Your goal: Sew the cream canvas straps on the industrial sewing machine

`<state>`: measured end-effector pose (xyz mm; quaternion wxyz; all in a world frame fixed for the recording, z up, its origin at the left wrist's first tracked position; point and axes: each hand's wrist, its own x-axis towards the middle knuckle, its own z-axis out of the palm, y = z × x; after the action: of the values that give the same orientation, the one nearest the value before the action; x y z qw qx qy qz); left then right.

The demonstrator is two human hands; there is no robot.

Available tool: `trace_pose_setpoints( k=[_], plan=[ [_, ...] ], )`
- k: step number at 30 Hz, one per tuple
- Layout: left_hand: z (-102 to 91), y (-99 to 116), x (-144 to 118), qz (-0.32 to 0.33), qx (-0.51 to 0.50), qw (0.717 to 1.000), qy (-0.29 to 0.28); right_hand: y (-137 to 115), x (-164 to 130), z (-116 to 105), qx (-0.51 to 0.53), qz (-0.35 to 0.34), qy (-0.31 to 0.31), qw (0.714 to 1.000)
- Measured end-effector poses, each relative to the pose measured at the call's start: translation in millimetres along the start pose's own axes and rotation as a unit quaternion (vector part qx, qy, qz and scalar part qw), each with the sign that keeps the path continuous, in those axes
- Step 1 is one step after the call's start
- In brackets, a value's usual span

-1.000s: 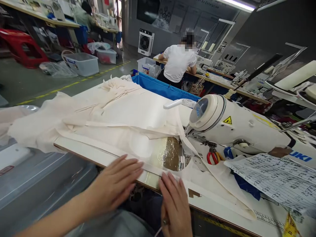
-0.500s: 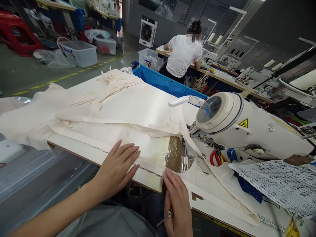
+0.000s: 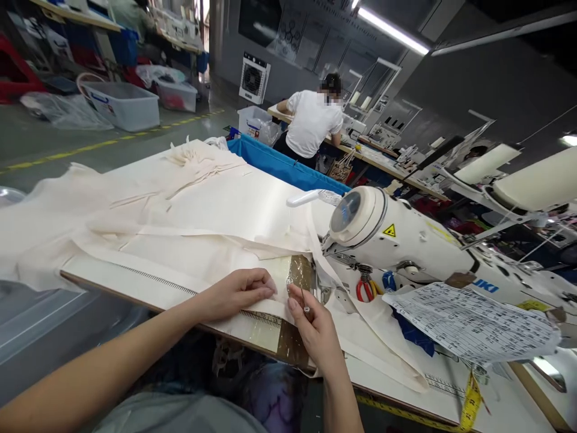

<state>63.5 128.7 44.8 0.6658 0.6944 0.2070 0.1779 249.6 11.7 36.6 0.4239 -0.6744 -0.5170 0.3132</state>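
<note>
A length of cream fabric is spread over the white counter, its far part bunched and folded, its near edge drawn up to the needle area of a white sewing machine. The left hand is laid on the near edge of the fabric with its fingers curled and pressed together, pinching a fold of cloth just left of the needle plate. The right hand is held just beside it, closed around a small thin metal tool whose tip is pointed at the cloth between the two hands; the exact kind of tool cannot be told. A ruler strip is seen along the front edge of the counter under the left wrist. Red-handled scissors are lying on the machine bed behind the needle, and a printed sheet is draped over the bed to the right. A yellow measuring tape is hung at the counter's near right edge. Beyond the counter, a blue bin is placed against its far side, and a person in a white shirt is seated at another bench with their back turned.
</note>
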Motion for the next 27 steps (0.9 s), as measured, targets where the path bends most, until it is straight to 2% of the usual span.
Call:
trace_pose_setpoints(
  k=[3,10,15,20,27],
  plan=[
    [-4.0,4,-2,-0.008,-0.047,0.999,-0.008,-6,4,-6,0.009,0.004,-0.007,1.000],
    [-5.6,7,-5,-0.009,0.008,1.000,0.028,-17,-5,-16,-0.004,-0.027,0.042,0.999],
    [-5.1,-4,-2,0.006,-0.037,0.999,-0.013,-14,-11,-16,-0.016,-0.051,0.064,0.996],
    [-5.2,-9,-2,0.027,0.030,0.999,0.000,-11,-14,-18,-0.050,-0.078,0.052,0.994],
    [-12.8,6,-6,0.005,0.172,0.985,0.012,-20,-17,-19,-0.110,-0.096,0.006,0.989]
  ],
)
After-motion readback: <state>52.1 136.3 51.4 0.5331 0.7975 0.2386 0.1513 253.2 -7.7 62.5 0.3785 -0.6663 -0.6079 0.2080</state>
